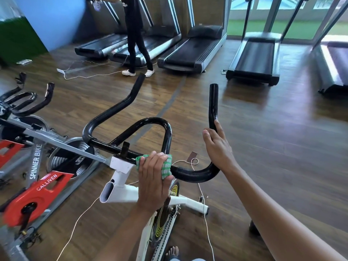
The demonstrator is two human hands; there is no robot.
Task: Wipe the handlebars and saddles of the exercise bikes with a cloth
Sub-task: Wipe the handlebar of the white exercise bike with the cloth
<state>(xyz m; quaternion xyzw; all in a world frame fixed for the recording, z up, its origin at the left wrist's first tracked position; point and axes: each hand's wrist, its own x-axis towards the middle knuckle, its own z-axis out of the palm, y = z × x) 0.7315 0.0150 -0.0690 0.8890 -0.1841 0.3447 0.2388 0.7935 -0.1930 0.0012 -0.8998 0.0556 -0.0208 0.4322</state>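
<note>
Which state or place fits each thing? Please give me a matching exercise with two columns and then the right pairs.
Things:
1. cloth
2. left hand
3. right hand
4. red bike

Places or states:
A. grips the right horn of the handlebar
B. stands to the left, with grey frame
C. green and white, wrapped on the handlebar's crossbar
D. presses the cloth round the bar

Pairs: 1-C, 2-D, 3-A, 4-B
</note>
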